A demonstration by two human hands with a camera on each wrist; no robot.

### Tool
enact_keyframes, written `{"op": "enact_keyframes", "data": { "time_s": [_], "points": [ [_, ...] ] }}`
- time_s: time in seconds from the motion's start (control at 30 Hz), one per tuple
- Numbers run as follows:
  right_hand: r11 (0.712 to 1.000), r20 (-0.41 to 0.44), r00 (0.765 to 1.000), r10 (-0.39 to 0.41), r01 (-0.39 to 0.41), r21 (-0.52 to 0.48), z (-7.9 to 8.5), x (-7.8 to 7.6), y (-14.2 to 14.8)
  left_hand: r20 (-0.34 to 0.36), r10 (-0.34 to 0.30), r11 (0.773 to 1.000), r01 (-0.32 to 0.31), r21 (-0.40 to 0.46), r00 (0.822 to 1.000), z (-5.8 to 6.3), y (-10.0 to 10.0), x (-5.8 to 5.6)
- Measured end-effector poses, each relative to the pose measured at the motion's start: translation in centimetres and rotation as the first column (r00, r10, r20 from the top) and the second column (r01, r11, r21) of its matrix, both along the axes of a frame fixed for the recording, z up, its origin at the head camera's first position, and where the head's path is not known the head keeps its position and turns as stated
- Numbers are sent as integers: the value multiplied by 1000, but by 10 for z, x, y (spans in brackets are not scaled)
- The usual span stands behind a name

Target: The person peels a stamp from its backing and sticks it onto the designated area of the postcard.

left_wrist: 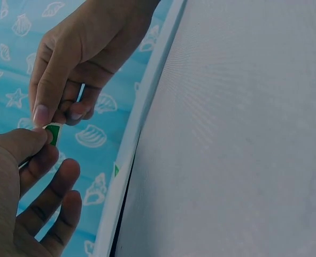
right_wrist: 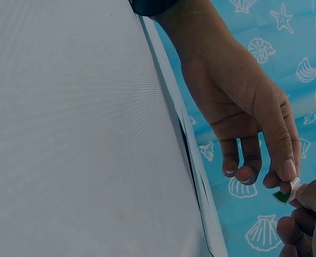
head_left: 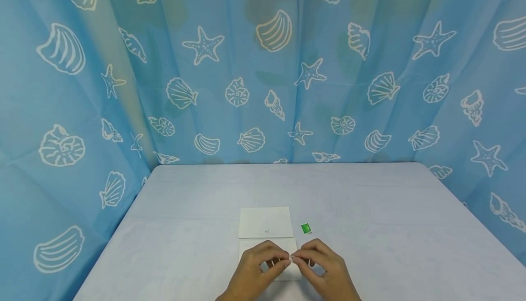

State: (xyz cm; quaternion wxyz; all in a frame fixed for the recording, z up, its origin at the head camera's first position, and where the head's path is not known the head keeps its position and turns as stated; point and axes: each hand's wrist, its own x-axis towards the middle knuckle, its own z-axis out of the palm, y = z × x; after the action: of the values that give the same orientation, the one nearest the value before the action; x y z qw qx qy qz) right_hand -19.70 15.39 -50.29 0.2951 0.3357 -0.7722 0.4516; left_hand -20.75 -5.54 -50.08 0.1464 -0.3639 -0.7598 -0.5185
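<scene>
Both hands meet fingertip to fingertip over the near part of the table. In the head view, the left hand (head_left: 256, 265) and the right hand (head_left: 326, 265) each pinch between thumb and index finger. Between them is a small green-and-white sticker (left_wrist: 54, 135), stamp-like, with its pale edge at the fingertips in the right wrist view. Most of it is covered by fingers. Beneath the hands lies a white paper piece (head_left: 246, 245), partly hidden. Just beyond it is a white envelope-like sheet (head_left: 265, 221) with small dark print near its lower edge.
A second small green square with a white border (head_left: 306, 228) lies right of the white sheets. The white table (head_left: 197, 191) ends at a blue curtain (head_left: 230, 63) with white shell and starfish prints, which also hangs along both sides.
</scene>
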Motion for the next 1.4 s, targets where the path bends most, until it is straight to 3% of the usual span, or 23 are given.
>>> {"op": "enact_keyframes", "data": {
  "time_s": [0.4,0.93,1.17,1.4],
  "points": [
    [1000,12,1000,-25,25,3,4,1,4,20,7,1000,-7,-4,1000,1,1,-1],
    [997,15,997,-80,80,-2,2,-3,10,-20,30,999,-29,41,999,-2,0,-2],
    [993,-61,992,-113,114,19,6,-5,16,2,22,999,-22,39,1000,0,0,-1],
    [985,6,985,-172,172,6,11,-7,27,10,35,999,-35,38,999,0,0,0]
  ]
}}
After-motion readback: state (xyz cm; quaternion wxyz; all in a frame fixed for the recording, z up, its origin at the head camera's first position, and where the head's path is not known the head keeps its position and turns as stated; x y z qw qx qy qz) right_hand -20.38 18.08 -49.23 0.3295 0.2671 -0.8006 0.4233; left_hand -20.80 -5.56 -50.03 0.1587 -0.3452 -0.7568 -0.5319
